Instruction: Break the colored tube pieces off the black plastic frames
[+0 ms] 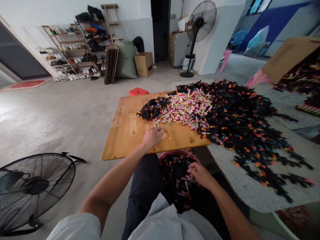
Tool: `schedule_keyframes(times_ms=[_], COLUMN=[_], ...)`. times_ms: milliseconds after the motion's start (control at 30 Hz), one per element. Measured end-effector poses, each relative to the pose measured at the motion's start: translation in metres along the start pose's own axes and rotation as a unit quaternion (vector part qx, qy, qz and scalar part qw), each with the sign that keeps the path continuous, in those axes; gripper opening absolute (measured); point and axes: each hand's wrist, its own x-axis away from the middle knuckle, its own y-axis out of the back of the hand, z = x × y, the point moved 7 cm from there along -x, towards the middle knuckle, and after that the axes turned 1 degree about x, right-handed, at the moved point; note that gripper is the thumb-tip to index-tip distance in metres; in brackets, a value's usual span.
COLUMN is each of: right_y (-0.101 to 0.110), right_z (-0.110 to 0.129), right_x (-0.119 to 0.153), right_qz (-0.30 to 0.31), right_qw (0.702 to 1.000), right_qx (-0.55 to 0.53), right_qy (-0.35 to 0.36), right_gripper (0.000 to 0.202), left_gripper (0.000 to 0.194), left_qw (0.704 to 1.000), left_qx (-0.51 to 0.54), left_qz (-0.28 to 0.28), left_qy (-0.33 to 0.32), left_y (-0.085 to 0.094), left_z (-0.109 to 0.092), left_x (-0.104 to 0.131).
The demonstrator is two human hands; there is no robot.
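Note:
My left hand [152, 137] is over the wooden board [127, 126], its fingers curled together at the near edge of a heap of small pink-and-white tubes [187, 106]. What those fingers hold, if anything, is too small to make out. Lower down, my right hand [200, 174] is above a pink tub [163, 154] between my legs. Its fingers are pinched, with a small pink spot at their tips that I cannot name. Inside the tub lie black toy pieces with orange parts and several tubes. Beside the tubes, a large pile of black toy guns [235, 113] with orange bits spreads rightward.
The grey stone-like table [232, 180] adjoins the board on the right. A floor fan [37, 185] stands at lower left, a red stool [138, 91] behind the board. Farther back are a standing fan [199, 22], a cardboard box [144, 64] and shoe racks [67, 50].

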Motion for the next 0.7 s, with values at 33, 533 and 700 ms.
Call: schedule_keyframes(times_ms=[33,533,700], right_y=[-0.001,0.014,-0.026], right_z=[-0.006,0.143,0.211], right_x=[0.001,-0.069,-0.147], right_qz=[0.008,-0.077,-0.073], right_qw=[0.999,0.958,0.938], right_qx=[0.041,0.221,0.273], right_qy=[0.011,0.168,0.199], right_gripper=[0.020,0.027,0.040], left_gripper=[0.024,0.061,0.049], left_qw=[0.999,0.975,0.970], left_qx=[-0.029,-0.217,-0.229], left_qz=[-0.025,0.032,0.047], left_qy=[0.015,-0.044,-0.061], left_y=[0.009,0.041,0.037], left_z=[0.012,0.079,0.085], left_x=[-0.017,-0.135,-0.139])
